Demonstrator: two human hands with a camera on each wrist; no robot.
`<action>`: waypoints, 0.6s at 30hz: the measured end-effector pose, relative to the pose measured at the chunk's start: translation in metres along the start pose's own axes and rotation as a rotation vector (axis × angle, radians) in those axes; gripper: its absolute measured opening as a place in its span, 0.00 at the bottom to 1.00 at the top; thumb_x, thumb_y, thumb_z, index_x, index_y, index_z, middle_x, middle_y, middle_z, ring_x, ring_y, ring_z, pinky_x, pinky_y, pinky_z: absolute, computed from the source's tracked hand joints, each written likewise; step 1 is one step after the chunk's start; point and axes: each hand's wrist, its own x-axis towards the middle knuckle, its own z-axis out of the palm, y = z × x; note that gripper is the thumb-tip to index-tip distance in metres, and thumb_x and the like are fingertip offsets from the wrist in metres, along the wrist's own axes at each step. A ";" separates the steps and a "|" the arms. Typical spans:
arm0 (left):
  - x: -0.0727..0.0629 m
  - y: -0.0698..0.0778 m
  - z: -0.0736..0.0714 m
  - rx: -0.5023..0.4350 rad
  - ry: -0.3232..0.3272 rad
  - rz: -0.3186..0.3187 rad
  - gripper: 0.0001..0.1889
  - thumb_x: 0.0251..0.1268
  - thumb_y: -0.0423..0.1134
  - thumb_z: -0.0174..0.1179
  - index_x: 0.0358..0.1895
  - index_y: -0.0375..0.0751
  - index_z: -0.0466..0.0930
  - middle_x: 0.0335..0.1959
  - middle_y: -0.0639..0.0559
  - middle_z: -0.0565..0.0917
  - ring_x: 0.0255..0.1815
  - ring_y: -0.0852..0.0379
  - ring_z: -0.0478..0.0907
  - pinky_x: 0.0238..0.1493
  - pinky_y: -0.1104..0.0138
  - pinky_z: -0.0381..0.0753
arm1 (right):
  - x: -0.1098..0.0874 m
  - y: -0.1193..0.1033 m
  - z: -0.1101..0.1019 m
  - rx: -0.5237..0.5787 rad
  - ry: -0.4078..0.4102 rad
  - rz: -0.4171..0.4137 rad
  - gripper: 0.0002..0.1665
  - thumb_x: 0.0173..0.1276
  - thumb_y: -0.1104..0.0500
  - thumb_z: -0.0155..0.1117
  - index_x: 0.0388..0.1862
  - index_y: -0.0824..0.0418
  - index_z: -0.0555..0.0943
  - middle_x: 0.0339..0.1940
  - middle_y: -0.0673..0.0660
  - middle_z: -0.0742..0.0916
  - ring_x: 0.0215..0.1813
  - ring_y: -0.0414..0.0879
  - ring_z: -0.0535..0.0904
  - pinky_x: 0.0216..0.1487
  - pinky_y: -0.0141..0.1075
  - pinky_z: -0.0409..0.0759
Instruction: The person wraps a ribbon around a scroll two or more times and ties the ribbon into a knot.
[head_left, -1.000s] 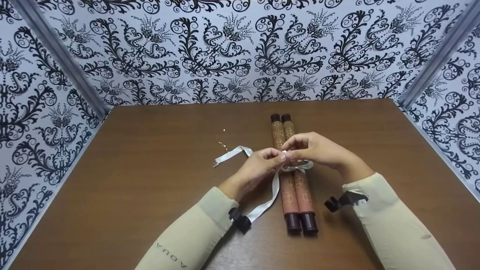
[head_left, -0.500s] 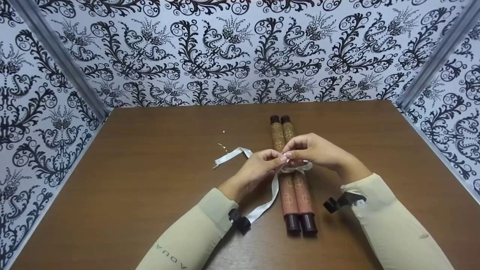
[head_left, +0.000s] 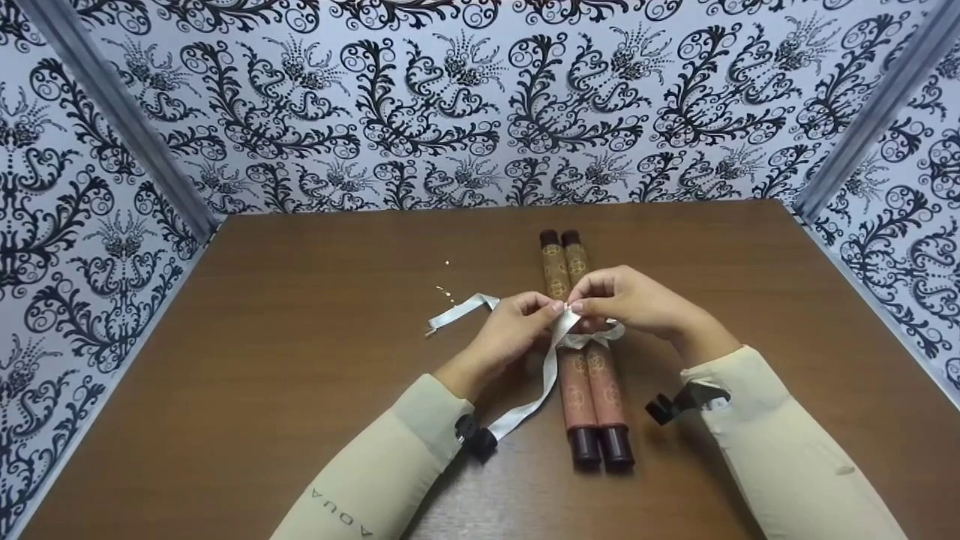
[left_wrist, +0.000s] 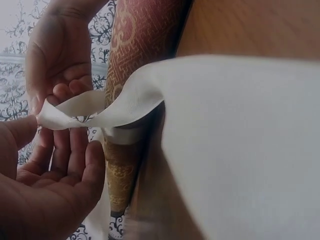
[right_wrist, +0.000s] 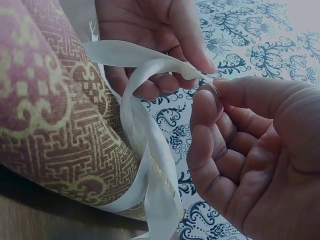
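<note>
Two brocade-covered rods (head_left: pixel 579 390) with dark end caps lie side by side on the table, pink-brown with gold patterns. A white ribbon (head_left: pixel 550 375) is wrapped round their middle, with a small loop on the right side. My right hand (head_left: pixel 637 307) pinches a fold of this ribbon (right_wrist: pixel 212 85) between thumb and index finger, just above the rods. Close against it, my left hand (head_left: pixel 510 330) holds the same ribbon with thumb and fingertips. One length of ribbon runs down beside the left wrist; another end lies on the table behind the left hand.
Small pale crumbs or threads (head_left: pixel 446 292) lie on the brown wooden table (head_left: pixel 315 315) left of the hands. Black-and-white patterned walls (head_left: pixel 465 112) stand at the back and sides. Each sleeve carries a black wrist camera (head_left: pixel 664 409).
My left fingertips have shifted slightly left, so more ribbon shows between the hands. The right hand and the rods have barely moved.
</note>
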 end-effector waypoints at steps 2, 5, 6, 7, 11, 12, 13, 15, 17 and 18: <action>0.001 0.003 -0.003 0.037 0.022 0.017 0.12 0.77 0.41 0.61 0.44 0.32 0.85 0.36 0.50 0.86 0.38 0.55 0.84 0.48 0.60 0.84 | 0.000 0.001 -0.001 -0.004 0.005 0.001 0.12 0.74 0.56 0.68 0.46 0.64 0.85 0.36 0.56 0.90 0.34 0.41 0.86 0.38 0.35 0.85; 0.003 0.008 -0.010 0.138 0.060 0.069 0.13 0.77 0.42 0.61 0.44 0.33 0.85 0.39 0.44 0.87 0.40 0.55 0.81 0.46 0.65 0.81 | 0.000 0.002 -0.002 -0.002 0.008 0.006 0.12 0.73 0.56 0.68 0.46 0.64 0.85 0.36 0.59 0.89 0.34 0.42 0.85 0.38 0.36 0.85; 0.003 0.010 -0.012 0.173 0.074 0.086 0.13 0.76 0.42 0.61 0.44 0.34 0.86 0.40 0.43 0.87 0.41 0.55 0.80 0.45 0.66 0.78 | 0.000 0.002 -0.002 0.001 0.007 0.008 0.12 0.74 0.56 0.68 0.46 0.64 0.85 0.36 0.60 0.89 0.33 0.42 0.85 0.38 0.36 0.85; 0.004 0.012 -0.014 0.200 0.085 0.099 0.12 0.76 0.42 0.61 0.44 0.35 0.86 0.40 0.43 0.87 0.40 0.56 0.80 0.44 0.68 0.77 | -0.001 0.002 -0.002 0.006 0.005 0.009 0.12 0.74 0.56 0.68 0.46 0.64 0.85 0.36 0.61 0.89 0.33 0.42 0.84 0.38 0.36 0.85; 0.009 0.014 -0.019 0.309 0.103 0.142 0.08 0.74 0.40 0.63 0.43 0.38 0.86 0.39 0.47 0.87 0.40 0.57 0.78 0.46 0.66 0.77 | -0.001 0.002 -0.003 0.012 -0.001 0.019 0.12 0.74 0.56 0.67 0.47 0.64 0.85 0.35 0.61 0.88 0.33 0.43 0.84 0.38 0.36 0.84; 0.010 0.014 -0.019 0.344 0.098 0.145 0.08 0.74 0.40 0.63 0.43 0.40 0.86 0.39 0.49 0.87 0.41 0.57 0.79 0.47 0.66 0.78 | -0.001 0.002 -0.003 0.011 -0.001 0.020 0.12 0.74 0.56 0.67 0.47 0.64 0.85 0.36 0.61 0.88 0.34 0.43 0.84 0.39 0.37 0.84; 0.012 0.013 -0.020 0.383 0.087 0.146 0.07 0.73 0.40 0.64 0.44 0.41 0.86 0.40 0.49 0.87 0.42 0.56 0.80 0.48 0.65 0.79 | -0.001 0.002 -0.003 0.010 -0.001 0.023 0.12 0.74 0.56 0.67 0.47 0.64 0.85 0.36 0.62 0.88 0.34 0.44 0.84 0.39 0.37 0.85; 0.015 0.010 -0.020 0.469 0.053 0.148 0.08 0.72 0.40 0.65 0.46 0.41 0.86 0.41 0.51 0.88 0.43 0.56 0.81 0.50 0.64 0.80 | -0.002 0.002 -0.003 0.008 0.001 0.028 0.12 0.74 0.56 0.67 0.47 0.63 0.85 0.37 0.62 0.88 0.35 0.46 0.85 0.40 0.38 0.85; 0.018 0.008 -0.020 0.558 0.014 0.151 0.10 0.71 0.41 0.67 0.49 0.41 0.86 0.42 0.50 0.88 0.44 0.56 0.82 0.51 0.63 0.81 | -0.001 0.002 -0.003 0.010 0.003 0.032 0.11 0.74 0.56 0.67 0.47 0.63 0.85 0.38 0.63 0.88 0.36 0.48 0.85 0.40 0.39 0.86; 0.019 0.008 -0.020 0.595 -0.005 0.151 0.11 0.70 0.40 0.67 0.50 0.41 0.86 0.43 0.50 0.88 0.44 0.56 0.82 0.52 0.63 0.81 | -0.001 0.002 -0.003 0.010 0.003 0.033 0.11 0.74 0.56 0.67 0.47 0.63 0.85 0.38 0.62 0.88 0.36 0.49 0.85 0.40 0.39 0.85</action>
